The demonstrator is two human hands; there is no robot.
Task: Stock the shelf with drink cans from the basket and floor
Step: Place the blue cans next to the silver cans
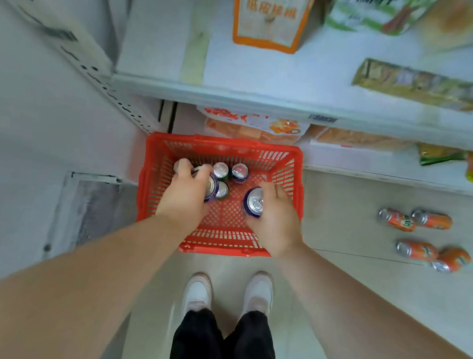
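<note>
A red plastic basket (pixel 293 181) stands on the floor below the white shelf (pixel 264 102). Several upright drink cans stand inside it. My left hand (pixel 187 194) is closed around a purple can (pixel 212 187) in the basket's left half. My right hand (pixel 275 213) grips another purple can (pixel 253 202) in the right half, its silver top showing. A green can (pixel 222 190) and a further purple can (pixel 239 172) stand between and behind my hands. Several orange cans (pixel 416 250) lie on their sides on the floor to the right.
Snack packets lie on the upper shelf, among them an orange-edged bag (pixel 267 20) and a long gold packet (pixel 418 84). More packets (pixel 251 123) fill the lower shelf behind the basket. My white shoes (pixel 229 292) stand just behind the basket. A perforated shelf upright (pixel 78 53) runs at the left.
</note>
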